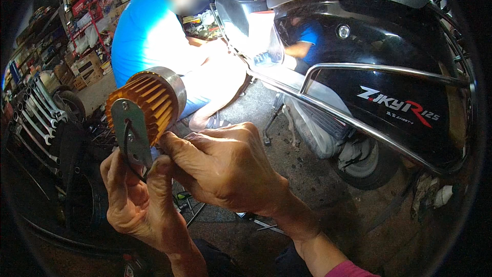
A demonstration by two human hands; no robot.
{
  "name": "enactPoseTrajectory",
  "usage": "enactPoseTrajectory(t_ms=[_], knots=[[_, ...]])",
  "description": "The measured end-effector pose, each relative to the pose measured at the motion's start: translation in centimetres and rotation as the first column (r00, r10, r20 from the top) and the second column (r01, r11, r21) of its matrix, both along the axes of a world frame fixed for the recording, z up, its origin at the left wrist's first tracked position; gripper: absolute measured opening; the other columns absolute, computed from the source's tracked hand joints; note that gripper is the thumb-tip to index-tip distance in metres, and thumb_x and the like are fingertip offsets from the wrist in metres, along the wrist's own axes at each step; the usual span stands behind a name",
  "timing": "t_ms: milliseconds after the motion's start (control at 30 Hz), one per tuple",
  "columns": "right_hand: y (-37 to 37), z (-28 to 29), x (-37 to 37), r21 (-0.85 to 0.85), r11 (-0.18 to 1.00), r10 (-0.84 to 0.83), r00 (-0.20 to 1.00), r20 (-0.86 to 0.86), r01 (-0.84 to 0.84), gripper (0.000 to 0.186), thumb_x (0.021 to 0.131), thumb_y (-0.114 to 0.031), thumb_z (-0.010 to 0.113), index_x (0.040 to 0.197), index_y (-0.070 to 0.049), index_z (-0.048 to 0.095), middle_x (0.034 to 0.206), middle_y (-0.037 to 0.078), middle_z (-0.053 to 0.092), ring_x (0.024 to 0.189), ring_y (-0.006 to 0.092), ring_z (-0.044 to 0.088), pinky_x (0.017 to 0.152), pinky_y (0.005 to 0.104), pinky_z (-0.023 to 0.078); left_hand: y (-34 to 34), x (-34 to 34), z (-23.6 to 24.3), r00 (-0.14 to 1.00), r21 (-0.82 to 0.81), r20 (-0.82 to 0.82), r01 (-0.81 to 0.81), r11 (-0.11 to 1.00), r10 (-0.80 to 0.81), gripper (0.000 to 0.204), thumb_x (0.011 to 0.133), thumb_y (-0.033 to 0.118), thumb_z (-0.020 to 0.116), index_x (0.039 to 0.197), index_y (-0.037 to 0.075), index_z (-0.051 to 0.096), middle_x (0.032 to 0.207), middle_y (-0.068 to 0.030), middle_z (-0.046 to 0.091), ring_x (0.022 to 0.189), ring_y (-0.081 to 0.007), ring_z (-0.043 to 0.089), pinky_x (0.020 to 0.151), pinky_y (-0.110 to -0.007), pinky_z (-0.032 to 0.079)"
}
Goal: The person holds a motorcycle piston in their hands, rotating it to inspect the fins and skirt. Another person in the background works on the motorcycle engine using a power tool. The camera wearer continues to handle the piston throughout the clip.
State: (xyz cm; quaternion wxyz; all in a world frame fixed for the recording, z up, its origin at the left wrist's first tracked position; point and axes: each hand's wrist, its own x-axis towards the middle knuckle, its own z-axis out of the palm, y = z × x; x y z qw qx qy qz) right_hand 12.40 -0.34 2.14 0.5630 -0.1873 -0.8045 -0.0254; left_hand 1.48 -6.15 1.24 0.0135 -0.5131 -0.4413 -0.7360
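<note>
So the lamp (146, 97) is up in front of me, off the floor in both hands, and as far as I can see the back end's pretty much together: flat metal plate (134, 146) sitting on the orange fins, screws in it, black cable (126, 134) looping down over it. Looks lit too, judging by that big white glare on the far side, though the lens faces away so I can't swear to it. My left hand (141, 197) is half curled underneath, thumb and fingers around the bottom of the plate by the cable, and my right hand (230, 166) is closed in a pinch at the lamp's lower edge, but what's right between those fingertips is hidden. What's left? The lamp's loose in my hands, well apart from the black scooter (379, 41) on the right, and I can't see where the cable ends. Past the lamp there's a co-worker in a blue shirt (138, 28) crouched by the scooter, spanners (38, 113) hanging off to my left
</note>
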Motion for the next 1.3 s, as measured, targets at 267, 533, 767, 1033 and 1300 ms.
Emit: enactPoseTrajectory(t_ms=[267,533,767,1033,1300], knots=[[0.06,-0.16,-0.04,-0.004,1.0,0.001,1.0,-0.001,-0.001,0.028,0.078,-0.011,0.063,0.099,0.007,0.061,0.066,0.01,0.061,0.057,0.0231,0.064,0.046,0.0338,0.048,0.01,0.09,0.0,1.0,-0.005,-0.007,-0.016,1.0,0.016,0.029,0.086,0.003,0.063,0.114,-0.006,0.058,0.103,-0.0087,0.061,0.096,-0.0172,0.057,0.088,-0.03,0.044],[0.12,-0.16,0.05,-0.003,1.0,-0.003,1.0,-0.002,0.003,0.028,0.077,-0.011,0.064,0.099,0.006,0.061,0.067,0.01,0.061,0.057,0.0231,0.064,0.046,0.0337,0.048,-0.04,-0.16,0.02,0.999,-0.011,0.028,0.04,0.999,-0.039,0.043,0.079,0.009,0.075,0.116,-0.006,0.058,0.108,-0.0095,0.053,0.096,-0.0166,0.055,0.086,-0.029,0.044],[0.1,-0.18,0.29,-0.003,1.0,-0.008,1.0,-0.002,0.008,0.028,0.077,-0.011,0.064,0.099,0.006,0.061,0.067,0.01,0.061,0.057,0.0231,0.064,0.046,0.0336,0.048,0.08,-0.05,-0.27,0.998,-0.002,0.037,0.054,0.999,-0.054,0.044,0.08,0.009,0.075,0.117,-0.006,0.057,0.108,-0.0098,0.053,0.097,-0.0167,0.055,0.086,-0.03,0.044],[0.11,-0.23,0.03,-0.004,1.0,-0.006,1.0,0.0,0.006,0.029,0.077,-0.011,0.064,0.099,0.006,0.061,0.067,0.01,0.061,0.057,0.023,0.064,0.046,0.0335,0.048,0.14,0.07,-0.2,1.0,0.023,0.027,0.011,1.0,-0.011,0.027,0.086,0.002,0.062,0.112,-0.005,0.059,0.103,-0.0081,0.061,0.096,-0.0166,0.056,0.089,-0.03,0.042],[0.0,-0.1,0.01,-0.001,1.0,-0.004,1.0,0.002,0.004,0.029,0.077,-0.011,0.065,0.1,0.006,0.061,0.067,0.01,0.061,0.057,0.023,0.064,0.046,0.0334,0.048,0.02,0.09,-0.13,1.0,0.019,0.019,-0.009,1.0,0.009,0.028,0.085,0.003,0.064,0.112,-0.005,0.059,0.103,-0.0079,0.062,0.095,-0.0164,0.056,0.088,-0.03,0.042]])
